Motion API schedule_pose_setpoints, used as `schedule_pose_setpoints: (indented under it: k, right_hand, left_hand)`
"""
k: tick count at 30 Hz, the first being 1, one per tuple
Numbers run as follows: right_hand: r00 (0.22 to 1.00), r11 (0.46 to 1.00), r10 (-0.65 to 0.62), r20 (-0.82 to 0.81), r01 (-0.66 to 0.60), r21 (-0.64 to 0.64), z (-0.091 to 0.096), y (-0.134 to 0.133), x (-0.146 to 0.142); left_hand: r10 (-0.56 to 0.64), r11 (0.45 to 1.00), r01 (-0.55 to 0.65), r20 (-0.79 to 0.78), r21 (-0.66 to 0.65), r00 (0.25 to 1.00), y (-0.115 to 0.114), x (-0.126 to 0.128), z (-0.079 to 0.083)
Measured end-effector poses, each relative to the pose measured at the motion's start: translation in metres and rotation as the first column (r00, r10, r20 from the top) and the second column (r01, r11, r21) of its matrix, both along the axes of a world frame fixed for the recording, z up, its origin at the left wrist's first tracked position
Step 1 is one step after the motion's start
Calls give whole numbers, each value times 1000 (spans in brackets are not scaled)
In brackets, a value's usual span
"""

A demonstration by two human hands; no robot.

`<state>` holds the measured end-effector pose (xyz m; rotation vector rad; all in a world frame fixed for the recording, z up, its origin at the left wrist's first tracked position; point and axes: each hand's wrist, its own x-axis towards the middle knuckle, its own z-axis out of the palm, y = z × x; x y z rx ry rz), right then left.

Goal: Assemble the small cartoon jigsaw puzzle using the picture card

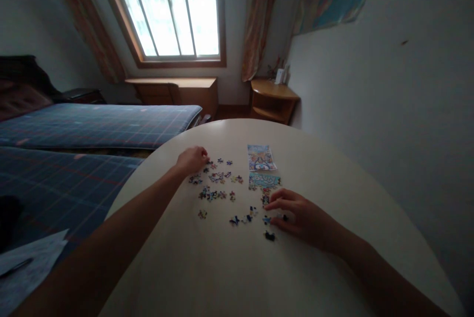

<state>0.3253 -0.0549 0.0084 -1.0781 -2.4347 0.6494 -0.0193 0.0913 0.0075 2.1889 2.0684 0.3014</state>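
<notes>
Several loose jigsaw pieces (217, 186) lie scattered on a round cream table (229, 267). A small picture card (261, 157) lies flat beyond them, and a partly joined strip of puzzle (263, 180) sits just below it. My left hand (191, 160) reaches to the far left of the scatter, fingers curled down onto pieces there; what it holds is hidden. My right hand (301, 216) rests on the table by the joined strip, fingers bent and pinching at a dark piece (284, 217). Another dark piece (269, 236) lies just in front of that hand.
A bed with a blue plaid cover (85, 129) stands to the left of the table. A white paper with a pen (25, 267) lies at the lower left. A wooden corner shelf (272, 99) and a low cabinet (174, 91) stand under the window. The wall is close on the right.
</notes>
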Motion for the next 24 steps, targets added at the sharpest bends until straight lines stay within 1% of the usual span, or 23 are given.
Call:
schedule_pose_setpoints:
  k: [3, 6, 9, 11, 14, 17, 18, 20, 21, 23, 24]
  right_hand:
    - [1000, 1000, -5, -7, 5, 1, 0, 0, 0]
    - [1000, 1000, -4, -5, 4, 5, 0, 0, 0]
    - [1000, 1000, -1, -14, 1, 10, -1, 0, 0]
    - [1000, 1000, -2, -16, 3, 12, 0, 0, 0]
    - [1000, 1000, -6, -3, 6, 6, 1, 0, 0]
    - [1000, 1000, -4, 10, 4, 2, 2, 0, -1]
    - [1000, 1000, -6, 11, 6, 2, 2, 0, -1]
    - [1000, 1000, -5, 10, 5, 2, 2, -1, -2]
    - [1000, 1000, -4, 8, 4, 5, 1, -1, -2]
    - [1000, 1000, -1, -2, 1, 18, 1, -1, -2]
    - [1000, 1000, 3, -9, -3, 26, 0, -1, -2]
  left_hand:
    - [-5, 1000, 5, 12, -11, 1000, 4, 1, -2]
    - [-20, 1000, 20, 33, 7, 999, 4, 2, -3]
    - [-25, 999, 23, 66, 43, 998, 1, 2, -3]
    - [-38, 997, 31, 100, 70, 994, -5, 5, 0]
    - [-100, 991, 83, 175, 104, 979, -27, 20, 6]
    - [-224, 974, 206, 254, 97, 941, -68, 44, 10]
    - [-283, 959, 269, 287, 87, 915, -84, 52, 11]
    - [-444, 886, 457, 424, 79, 789, -116, 67, 10]
    - [-490, 850, 524, 458, 61, 742, -130, 72, 9]
    - [-587, 765, 643, 463, 47, 664, -152, 80, 5]
    - [-627, 728, 684, 443, 41, 641, -159, 82, 3]
